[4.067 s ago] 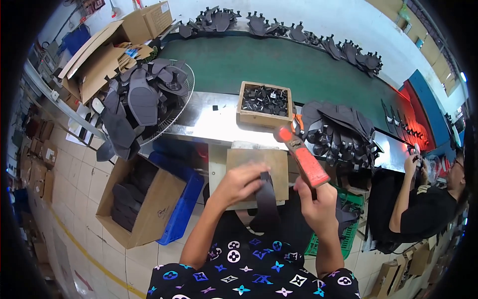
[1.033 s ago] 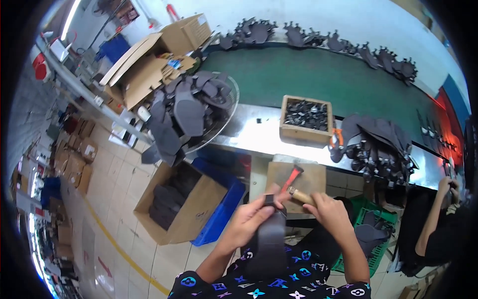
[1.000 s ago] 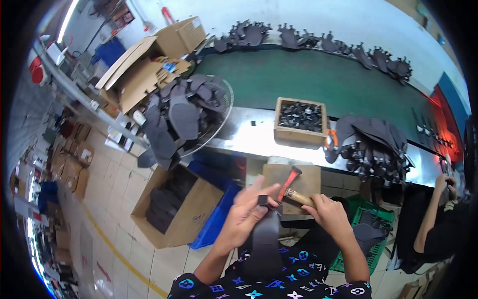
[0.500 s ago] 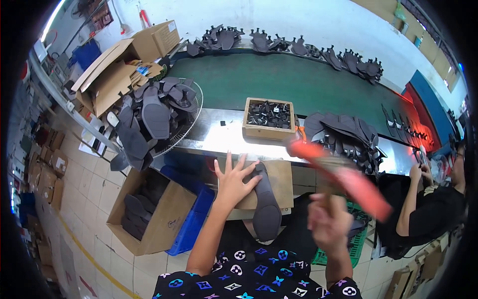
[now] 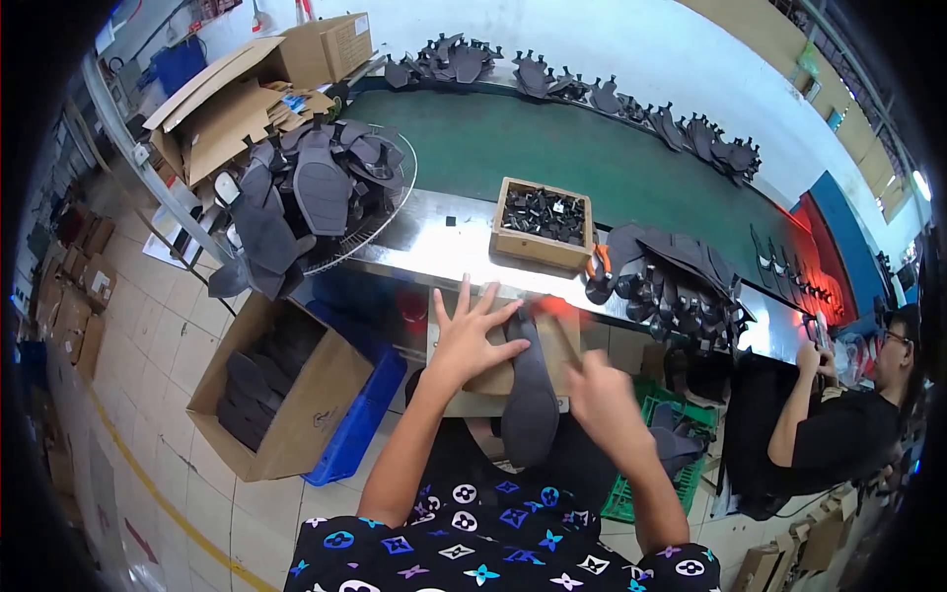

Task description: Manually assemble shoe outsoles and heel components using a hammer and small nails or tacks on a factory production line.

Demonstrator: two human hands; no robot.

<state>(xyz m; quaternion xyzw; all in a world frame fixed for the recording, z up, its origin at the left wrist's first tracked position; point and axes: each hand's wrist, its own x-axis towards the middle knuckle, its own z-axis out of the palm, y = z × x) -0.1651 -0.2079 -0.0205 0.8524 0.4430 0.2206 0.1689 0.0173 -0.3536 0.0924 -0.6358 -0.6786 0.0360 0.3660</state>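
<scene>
A dark grey shoe sole lies lengthwise over a tan board, its wide end toward my body. My left hand rests on the board with fingers spread, thumb and forefinger against the sole's narrow far end. In my right hand is the wooden handle of a hammer. Its red head is smeared by motion and sits at the far end of the sole, by my left fingertips. Whatever lies under the hammer head is hidden.
Beyond the board, a wooden box of small black parts stands on the metal bench edge, beside orange-handled pliers. Soles fill a wire basket at left and a carton below. A green crate and a seated person are at right.
My right hand has swung the hammer down and left, from raised at the right to the sole's far end. My left hand stays spread against the sole. The whole view has shifted slightly.
</scene>
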